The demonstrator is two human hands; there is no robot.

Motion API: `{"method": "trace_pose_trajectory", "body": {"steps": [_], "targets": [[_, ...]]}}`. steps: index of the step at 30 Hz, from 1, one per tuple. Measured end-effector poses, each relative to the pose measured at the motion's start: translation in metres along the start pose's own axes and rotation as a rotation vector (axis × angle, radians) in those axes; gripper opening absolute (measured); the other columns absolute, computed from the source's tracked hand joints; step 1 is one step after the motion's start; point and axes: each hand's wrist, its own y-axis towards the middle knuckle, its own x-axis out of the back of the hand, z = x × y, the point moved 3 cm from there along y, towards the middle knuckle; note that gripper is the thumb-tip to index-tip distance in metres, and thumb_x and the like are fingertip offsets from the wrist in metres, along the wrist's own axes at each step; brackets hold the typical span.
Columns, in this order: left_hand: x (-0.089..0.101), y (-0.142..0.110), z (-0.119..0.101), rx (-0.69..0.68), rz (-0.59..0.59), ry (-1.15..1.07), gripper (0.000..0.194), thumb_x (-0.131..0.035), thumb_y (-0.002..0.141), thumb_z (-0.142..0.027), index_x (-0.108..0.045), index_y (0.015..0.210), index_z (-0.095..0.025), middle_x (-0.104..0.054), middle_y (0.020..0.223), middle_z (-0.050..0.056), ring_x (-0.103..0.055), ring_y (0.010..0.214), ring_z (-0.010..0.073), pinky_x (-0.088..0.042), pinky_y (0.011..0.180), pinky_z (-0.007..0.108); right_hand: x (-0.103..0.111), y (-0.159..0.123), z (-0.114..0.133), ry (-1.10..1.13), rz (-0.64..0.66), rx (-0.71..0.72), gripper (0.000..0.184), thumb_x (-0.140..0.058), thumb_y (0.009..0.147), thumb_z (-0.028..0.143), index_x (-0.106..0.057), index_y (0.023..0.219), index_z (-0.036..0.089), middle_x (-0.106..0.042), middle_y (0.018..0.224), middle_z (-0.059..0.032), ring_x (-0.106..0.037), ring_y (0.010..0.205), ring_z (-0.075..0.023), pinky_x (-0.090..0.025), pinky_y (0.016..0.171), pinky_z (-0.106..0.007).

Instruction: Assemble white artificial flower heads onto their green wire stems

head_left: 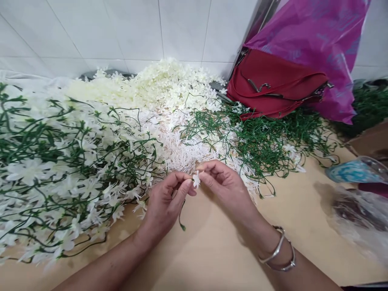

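Between my two hands, just above the table, is a small white artificial flower (pixel 197 179). My left hand (pixel 169 198) pinches a green plastic stem (pixel 181 220) whose lower end dangles below the fingers. The thumb and forefinger of my right hand (pixel 226 188) close on the flower from the other side. Right behind the hands lies a heap of thin white stamen-like pieces (pixel 182 151). Loose cream petals (pixel 169 81) are piled further back. Left of my hands spreads a large pile of white flowers on green stems (pixel 85 169).
Bare green stems (pixel 266 141) lie tangled at the right rear. A red handbag (pixel 273 83) and a purple plastic bag (pixel 318 36) rest against the tiled wall (pixel 133 28). To the right are a blue-patterned cup (pixel 351 170) and a clear plastic bag (pixel 357 218) on the table (pixel 194 258).
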Motion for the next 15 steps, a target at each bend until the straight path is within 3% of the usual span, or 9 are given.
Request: {"method": "trace_pose_trajectory", "body": {"steps": [3, 7, 12, 15], "targets": [[0.002, 0.000, -0.004, -0.027, -0.032, 0.023, 0.014, -0.059, 0.105, -0.030, -0.066, 0.098, -0.020, -0.072, 0.080, 0.001, -0.071, 0.076, 0.0144, -0.053, 0.073, 0.025, 0.012, 0.002, 0.010, -0.121, -0.162, 0.125, 0.011, -0.072, 0.094, 0.034, -0.073, 0.095, 0.023, -0.071, 0.086, -0.0009, -0.065, 0.081, -0.0165, -0.052, 0.077, -0.031], [0.004, 0.000, -0.009, -0.128, -0.072, 0.083, 0.011, -0.059, 0.104, -0.025, -0.068, 0.101, -0.019, -0.072, 0.083, 0.002, -0.069, 0.073, 0.0138, -0.053, 0.070, 0.025, 0.022, 0.003, 0.020, -0.347, -0.240, 0.276, 0.010, -0.068, 0.098, 0.029, -0.070, 0.090, 0.024, -0.071, 0.085, -0.0006, -0.066, 0.083, -0.0182, -0.051, 0.081, -0.033], [-0.004, -0.002, -0.009, -0.348, 0.092, 0.302, 0.017, -0.063, 0.101, -0.014, -0.076, 0.108, -0.022, -0.076, 0.097, 0.004, -0.073, 0.089, 0.0162, -0.056, 0.080, 0.027, 0.024, 0.004, 0.019, -0.663, -0.183, 0.437, 0.009, -0.065, 0.099, 0.020, -0.071, 0.093, 0.024, -0.075, 0.094, -0.0030, -0.067, 0.094, -0.0222, -0.050, 0.089, -0.038], [-0.008, -0.003, -0.007, -0.406, 0.135, 0.386, 0.025, -0.062, 0.101, -0.010, -0.071, 0.121, -0.021, -0.076, 0.110, 0.006, -0.073, 0.100, 0.0172, -0.057, 0.088, 0.029, 0.021, 0.008, 0.007, -0.840, -0.103, 0.441, 0.005, -0.071, 0.095, 0.020, -0.074, 0.097, 0.023, -0.076, 0.100, -0.0068, -0.065, 0.099, -0.0269, -0.048, 0.093, -0.043]]}}
